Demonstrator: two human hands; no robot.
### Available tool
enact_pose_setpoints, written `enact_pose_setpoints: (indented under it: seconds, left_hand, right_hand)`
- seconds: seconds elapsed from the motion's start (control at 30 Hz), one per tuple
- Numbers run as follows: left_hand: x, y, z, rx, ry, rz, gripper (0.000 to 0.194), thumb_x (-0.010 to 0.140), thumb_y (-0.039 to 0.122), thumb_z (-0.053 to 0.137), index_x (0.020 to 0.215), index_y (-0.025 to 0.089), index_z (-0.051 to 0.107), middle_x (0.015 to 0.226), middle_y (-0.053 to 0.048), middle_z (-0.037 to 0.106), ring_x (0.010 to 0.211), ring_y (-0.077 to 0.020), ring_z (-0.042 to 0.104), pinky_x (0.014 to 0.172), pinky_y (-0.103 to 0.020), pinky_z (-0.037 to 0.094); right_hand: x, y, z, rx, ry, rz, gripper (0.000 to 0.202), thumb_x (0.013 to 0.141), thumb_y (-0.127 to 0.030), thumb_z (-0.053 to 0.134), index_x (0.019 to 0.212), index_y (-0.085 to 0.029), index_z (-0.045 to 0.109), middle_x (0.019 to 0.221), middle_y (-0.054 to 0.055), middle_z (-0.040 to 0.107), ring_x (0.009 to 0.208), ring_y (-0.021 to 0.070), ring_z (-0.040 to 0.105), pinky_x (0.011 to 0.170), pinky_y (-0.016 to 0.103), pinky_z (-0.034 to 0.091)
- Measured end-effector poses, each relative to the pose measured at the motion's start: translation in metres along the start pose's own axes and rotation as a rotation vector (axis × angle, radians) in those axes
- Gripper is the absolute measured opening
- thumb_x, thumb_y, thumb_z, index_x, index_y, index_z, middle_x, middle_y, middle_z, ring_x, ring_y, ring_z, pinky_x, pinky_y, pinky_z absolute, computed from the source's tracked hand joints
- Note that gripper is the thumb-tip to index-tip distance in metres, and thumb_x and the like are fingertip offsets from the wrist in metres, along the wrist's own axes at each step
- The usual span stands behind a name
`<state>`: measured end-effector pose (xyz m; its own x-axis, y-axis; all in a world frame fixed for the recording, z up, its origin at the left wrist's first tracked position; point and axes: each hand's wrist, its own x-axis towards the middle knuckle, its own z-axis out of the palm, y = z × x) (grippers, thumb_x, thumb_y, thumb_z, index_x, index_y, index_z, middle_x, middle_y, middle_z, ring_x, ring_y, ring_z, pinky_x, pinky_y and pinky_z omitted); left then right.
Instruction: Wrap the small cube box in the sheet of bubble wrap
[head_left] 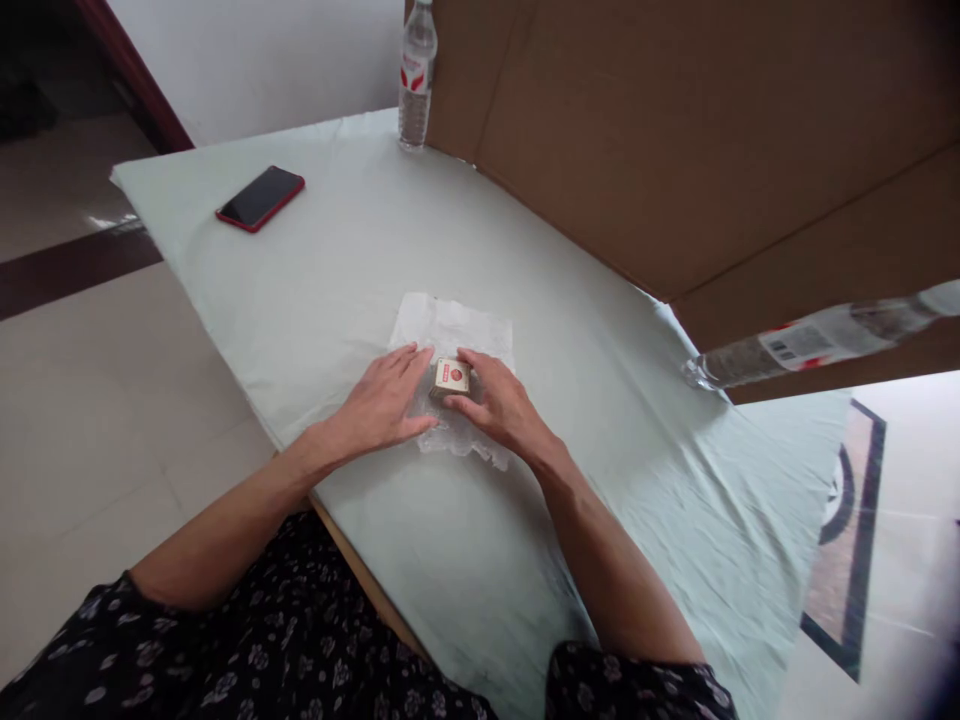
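A small cream box with red print (452,377) lies on a crumpled white, partly see-through sheet (469,325) on the cloth. To the left of the box is my left hand (386,400), fingers stretched out and thumb apart, holding nothing. My right hand (499,398) curves around the box's right side, its fingertips beside the top edge and its thumb near the lower corner. Thumb and fingers of that hand are spread apart; whether they touch the box is unclear.
A phone in a red case (261,199) lies at the table's far left. One bottle (415,85) stands at the back, another (814,340) at the right, both against a brown cardboard panel (600,130). The pale green tablecloth (337,240) is wrinkled on the right.
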<state>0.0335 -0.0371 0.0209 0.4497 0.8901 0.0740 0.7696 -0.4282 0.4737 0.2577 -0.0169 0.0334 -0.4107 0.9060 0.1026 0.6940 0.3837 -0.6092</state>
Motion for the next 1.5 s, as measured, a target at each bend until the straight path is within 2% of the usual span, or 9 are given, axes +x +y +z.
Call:
enact_pose_setpoints:
  seconds: [0.1, 0.23, 0.37, 0.53, 0.67, 0.8, 1.1, 1.3, 1.5]
  left_hand:
    - [0.002, -0.006, 0.010, 0.036, -0.139, -0.031, 0.099, 0.083, 0.054, 0.068, 0.160, 0.010, 0.024, 0.165, -0.023, 0.034, 0.157, -0.0380, 0.027, 0.125, -0.051, 0.026]
    - [-0.003, -0.013, 0.019, 0.040, -0.138, -0.010, 0.101, 0.084, 0.060, 0.065, 0.161, 0.011, 0.021, 0.168, -0.022, 0.030, 0.158, -0.0370, 0.022, 0.127, -0.049, 0.019]
    - [-0.005, -0.014, 0.020, 0.034, -0.142, -0.010, 0.101, 0.084, 0.060, 0.065, 0.161, 0.010, 0.023, 0.168, -0.022, 0.029, 0.158, -0.0371, 0.021, 0.128, -0.050, 0.017]
    - [-0.005, -0.009, 0.018, 0.057, -0.146, -0.038, 0.100, 0.083, 0.059, 0.066, 0.160, 0.010, 0.026, 0.168, -0.021, 0.029, 0.159, -0.0367, 0.021, 0.129, -0.049, 0.017]
    - [-0.005, -0.006, 0.017, 0.109, -0.125, -0.066, 0.100, 0.083, 0.059, 0.066, 0.160, 0.007, 0.027, 0.168, -0.023, 0.028, 0.158, -0.0383, 0.022, 0.128, -0.051, 0.018]
    - [-0.006, -0.010, 0.016, 0.135, -0.111, -0.049, 0.102, 0.083, 0.062, 0.065, 0.161, 0.010, 0.025, 0.167, -0.022, 0.031, 0.158, -0.0371, 0.022, 0.128, -0.051, 0.016]
    - [-0.014, -0.022, 0.008, 0.197, -0.159, -0.046, 0.109, 0.080, 0.074, 0.065, 0.162, 0.012, 0.026, 0.170, -0.019, 0.026, 0.159, -0.0371, 0.020, 0.130, -0.053, 0.012]
    - [-0.024, -0.026, 0.002, 0.196, -0.097, -0.122, 0.078, 0.097, 0.057, 0.048, 0.159, 0.012, 0.034, 0.168, -0.016, 0.033, 0.159, -0.0333, 0.023, 0.130, -0.053, 0.016]
    - [-0.031, -0.040, -0.010, 0.193, -0.135, -0.134, 0.080, 0.090, 0.050, 0.057, 0.158, 0.013, 0.036, 0.167, -0.015, 0.035, 0.157, -0.0371, 0.025, 0.128, -0.058, 0.019]
  right_hand:
    - [-0.001, 0.014, -0.003, 0.015, 0.100, 0.027, 0.045, 0.087, -0.040, 0.065, 0.127, -0.020, 0.066, 0.129, 0.014, 0.071, 0.120, 0.0312, 0.065, 0.104, 0.051, 0.050]
    - [-0.031, 0.061, -0.034, -0.003, 0.400, 0.252, 0.051, 0.083, -0.050, 0.066, 0.126, -0.022, 0.065, 0.126, 0.013, 0.072, 0.107, 0.0296, 0.068, 0.092, 0.050, 0.055]
    - [-0.062, 0.100, -0.060, -0.123, 0.381, 0.436, 0.060, 0.078, -0.058, 0.066, 0.123, -0.018, 0.066, 0.122, 0.018, 0.072, 0.106, 0.0346, 0.067, 0.091, 0.057, 0.053]
    - [-0.061, 0.066, -0.052, -0.257, 0.547, 0.227, 0.056, 0.090, -0.054, 0.061, 0.136, -0.022, 0.058, 0.143, 0.019, 0.059, 0.136, 0.0364, 0.053, 0.108, 0.060, 0.044]
    - [-0.043, 0.018, -0.019, -0.191, 0.215, -0.047, 0.046, 0.095, -0.047, 0.058, 0.136, -0.026, 0.059, 0.147, 0.016, 0.059, 0.136, 0.0328, 0.055, 0.112, 0.055, 0.044]
    - [-0.036, 0.011, 0.015, -0.251, -0.079, -0.087, 0.068, 0.090, -0.052, 0.063, 0.147, -0.017, 0.050, 0.156, 0.022, 0.049, 0.144, 0.0382, 0.048, 0.114, 0.058, 0.042]
    - [-0.045, 0.030, 0.031, -0.299, -0.077, -0.079, 0.082, 0.092, -0.067, 0.054, 0.154, -0.015, 0.042, 0.163, 0.019, 0.041, 0.152, 0.0363, 0.036, 0.122, 0.057, 0.034]
    - [-0.047, 0.032, 0.034, -0.305, -0.054, -0.088, 0.085, 0.095, -0.072, 0.045, 0.154, -0.011, 0.042, 0.163, 0.020, 0.040, 0.153, 0.0362, 0.035, 0.123, 0.056, 0.033]
    - [-0.048, 0.032, 0.034, -0.302, -0.053, -0.084, 0.084, 0.095, -0.073, 0.041, 0.155, -0.013, 0.042, 0.164, 0.019, 0.040, 0.154, 0.0351, 0.034, 0.123, 0.055, 0.032]
